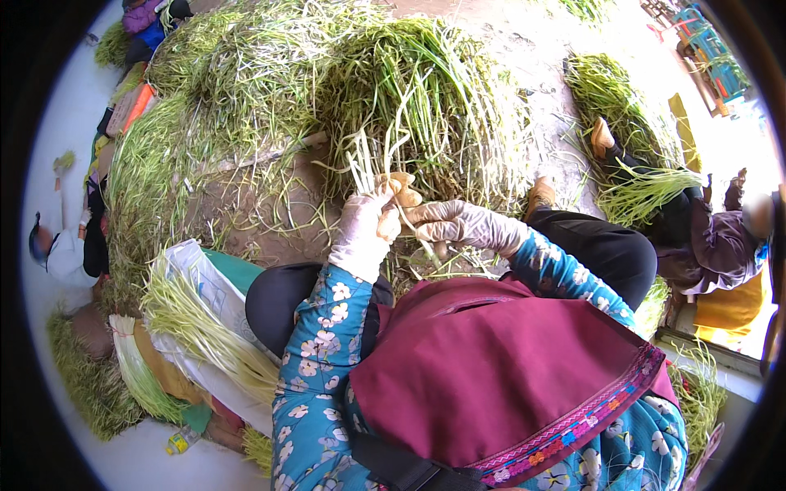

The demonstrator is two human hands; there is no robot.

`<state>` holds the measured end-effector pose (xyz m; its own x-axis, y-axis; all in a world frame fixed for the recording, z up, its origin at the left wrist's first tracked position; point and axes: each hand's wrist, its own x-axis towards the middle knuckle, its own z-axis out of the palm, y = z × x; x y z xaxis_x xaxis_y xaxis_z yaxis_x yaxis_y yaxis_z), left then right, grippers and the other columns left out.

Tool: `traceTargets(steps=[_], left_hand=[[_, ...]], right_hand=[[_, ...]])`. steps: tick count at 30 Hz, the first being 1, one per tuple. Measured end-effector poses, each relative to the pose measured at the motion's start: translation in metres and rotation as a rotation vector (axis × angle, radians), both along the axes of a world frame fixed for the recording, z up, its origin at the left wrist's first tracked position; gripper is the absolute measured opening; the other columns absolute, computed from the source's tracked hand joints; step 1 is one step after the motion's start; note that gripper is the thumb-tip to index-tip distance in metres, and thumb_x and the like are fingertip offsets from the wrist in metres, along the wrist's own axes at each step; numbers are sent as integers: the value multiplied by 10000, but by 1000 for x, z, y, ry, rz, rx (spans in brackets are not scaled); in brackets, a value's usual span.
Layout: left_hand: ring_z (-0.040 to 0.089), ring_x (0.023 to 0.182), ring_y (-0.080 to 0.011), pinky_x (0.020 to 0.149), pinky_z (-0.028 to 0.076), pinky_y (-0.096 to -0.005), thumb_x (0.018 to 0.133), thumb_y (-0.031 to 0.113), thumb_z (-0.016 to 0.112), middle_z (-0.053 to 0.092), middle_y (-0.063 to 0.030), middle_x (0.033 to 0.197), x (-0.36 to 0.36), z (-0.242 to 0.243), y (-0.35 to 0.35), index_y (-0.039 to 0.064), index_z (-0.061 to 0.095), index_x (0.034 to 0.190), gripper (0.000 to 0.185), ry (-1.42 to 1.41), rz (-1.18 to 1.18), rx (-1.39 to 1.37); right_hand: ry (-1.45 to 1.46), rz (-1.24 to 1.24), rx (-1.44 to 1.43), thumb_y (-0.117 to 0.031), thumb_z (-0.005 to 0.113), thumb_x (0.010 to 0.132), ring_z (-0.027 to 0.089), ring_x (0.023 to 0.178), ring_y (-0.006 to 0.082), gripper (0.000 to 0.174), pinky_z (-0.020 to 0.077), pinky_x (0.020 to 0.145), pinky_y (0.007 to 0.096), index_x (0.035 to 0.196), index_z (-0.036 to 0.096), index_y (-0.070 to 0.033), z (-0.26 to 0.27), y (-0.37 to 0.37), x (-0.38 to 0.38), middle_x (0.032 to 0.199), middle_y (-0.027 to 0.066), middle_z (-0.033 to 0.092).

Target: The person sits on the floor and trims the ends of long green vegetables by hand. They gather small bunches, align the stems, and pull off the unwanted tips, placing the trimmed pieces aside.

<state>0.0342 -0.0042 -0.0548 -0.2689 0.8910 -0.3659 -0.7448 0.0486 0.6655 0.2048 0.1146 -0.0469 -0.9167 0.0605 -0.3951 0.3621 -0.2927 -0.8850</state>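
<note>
My left hand (362, 224), in a pale glove with tan fingertips, is closed around a few pale leafy stalks (362, 162), perhaps blanched chives. Their cut-looking ends point up and away from me. My right hand (470, 226), gloved alike, has its thumb and fingers together at a thin strand (405, 216) hanging below the left hand. Whether it grips the strand is hard to tell. Just beyond both hands rises a large heap of green and yellowish stalks (424, 116). Loose scraps lie beneath, between my knees.
Beside my left knee, a bundle of pale stalks (209, 325) rests on a white plastic sack (196, 270). A tied bunch (138, 362) and a bottle (182, 440) lie farther left. People sit at the left and right, one with stalks (651, 190) across the legs. Blue crates (706, 52) stand far right.
</note>
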Motion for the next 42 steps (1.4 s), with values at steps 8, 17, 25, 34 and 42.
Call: traceTargets(steps=[8,17,25,34,42], left_hand=[[345,390,-55,348,303,-204,989,213,508,567,-12,674,-13,-2,2,31,622,1092,238,-147,58,116],[304,386,-53,359,266,-203,990,206,510,525,3,630,-30,10,-2,15,620,1090,242,-174,152,188],[325,394,-52,355,273,-192,988,227,516,536,-3,652,-20,4,1,6,609,1124,276,-174,-5,196],[340,406,-54,366,281,-197,986,179,504,546,-12,656,-18,4,-1,-18,617,1094,252,-144,1,172],[285,413,-43,403,246,-212,1000,221,494,422,32,625,-33,17,-5,-11,578,1157,292,-54,142,153]], right_hand=[[37,-40,-335,-349,574,966,532,628,57,323,409,560,195,939,658,-38,-3,-15,29,804,14,671],[-495,724,1329,-147,615,785,687,738,305,110,538,611,417,815,701,-85,-70,5,95,728,109,677],[431,-113,891,-233,666,905,576,1126,218,531,473,922,358,1384,479,-99,-4,21,42,1229,90,616],[-39,-150,95,-278,560,986,501,614,42,242,418,575,214,952,684,-73,-24,-22,20,701,-51,580],[-716,968,1231,-349,640,829,680,804,300,268,541,687,391,913,714,-105,-99,18,121,845,102,696]])
